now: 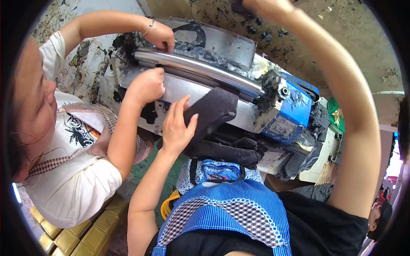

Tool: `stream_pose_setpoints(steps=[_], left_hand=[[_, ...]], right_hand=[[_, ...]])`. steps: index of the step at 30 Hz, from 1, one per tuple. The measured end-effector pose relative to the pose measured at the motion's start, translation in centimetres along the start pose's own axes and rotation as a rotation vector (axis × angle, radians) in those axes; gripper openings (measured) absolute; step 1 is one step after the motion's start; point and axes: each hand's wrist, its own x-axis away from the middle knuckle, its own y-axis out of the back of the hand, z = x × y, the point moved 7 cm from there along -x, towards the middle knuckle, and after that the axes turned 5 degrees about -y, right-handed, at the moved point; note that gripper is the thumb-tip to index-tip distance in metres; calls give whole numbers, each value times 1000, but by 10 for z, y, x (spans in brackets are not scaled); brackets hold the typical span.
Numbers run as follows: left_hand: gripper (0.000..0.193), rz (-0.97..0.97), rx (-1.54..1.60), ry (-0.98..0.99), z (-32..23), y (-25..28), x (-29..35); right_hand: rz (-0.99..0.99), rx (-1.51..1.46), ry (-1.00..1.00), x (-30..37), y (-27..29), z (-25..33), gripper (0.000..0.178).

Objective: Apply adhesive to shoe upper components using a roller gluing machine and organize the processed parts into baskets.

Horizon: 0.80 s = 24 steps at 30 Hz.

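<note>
A roller machine with a long steel roller [198,68] stands before me, grey lint clinging to it. My left hand [177,132] is at the near side, fingers spread and thumb apart, against a dark grey fuzzy cloth piece [215,104]. That piece's upper end lies at the plate just below the roller, and it hangs down beside my hand. Up at the far edge of the view, my right hand [271,7] is partly cut off. Its fingers are closed around a dark piece [242,7], whose kind I cannot make out.
At the left, a co-worker has one closed hand [147,85] before the roller and another hand [161,36] behind it. A blue housing [288,111] with a bolt forms the machine's right end. Dark cloth pieces [226,149] hang below. A green basket [336,115] stands right.
</note>
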Motion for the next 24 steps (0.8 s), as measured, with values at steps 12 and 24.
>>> stream_pose_setpoints(steps=[12,24], left_hand=[[45,-12,-294,-224,-9,-26,13],[35,208,218,224,16,-53,-47]], right_hand=[[205,-535,133,33,-83,84,42],[166,-253,38,59,-80,79,37]])
